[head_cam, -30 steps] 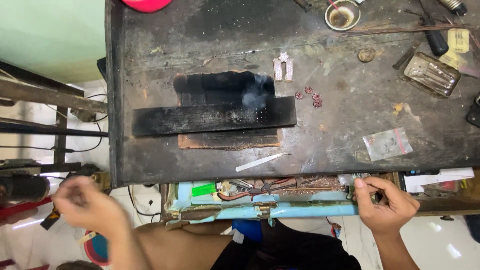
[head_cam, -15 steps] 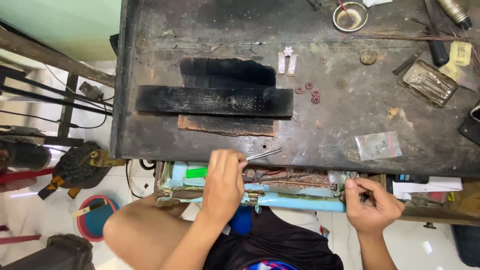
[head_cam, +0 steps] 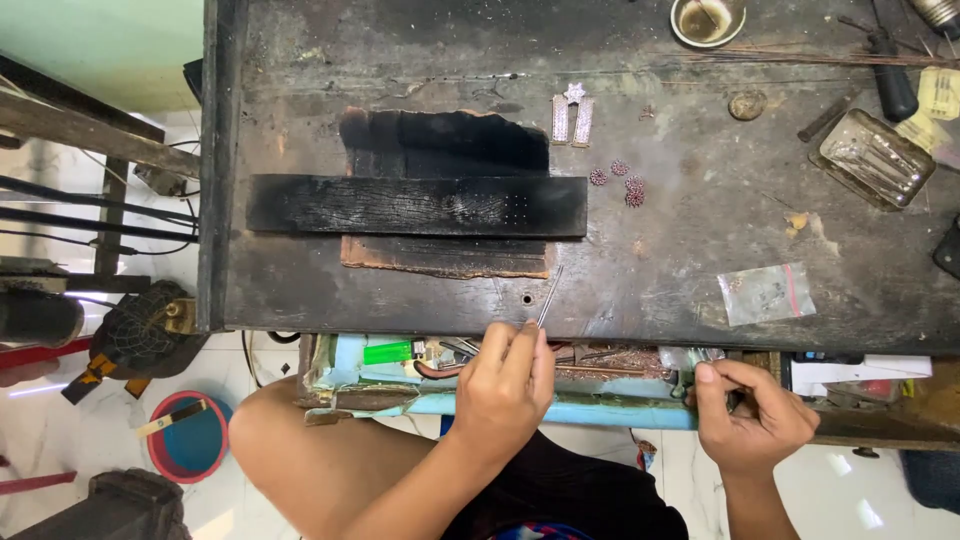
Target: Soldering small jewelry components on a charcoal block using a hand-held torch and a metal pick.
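left hand (head_cam: pixel 505 385) pinches tweezers (head_cam: pixel 548 296); right hand (head_cam: pixel 755 415) grips drawer (head_cam: pixel 560 405).

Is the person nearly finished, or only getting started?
Only starting, it seems. Done: small ornate metal pieces lie beside the charred black plank. In hand: the left hand pinches thin tweezers at the bench edge; the right hand grips the open drawer. Nothing sits on the plank yet.
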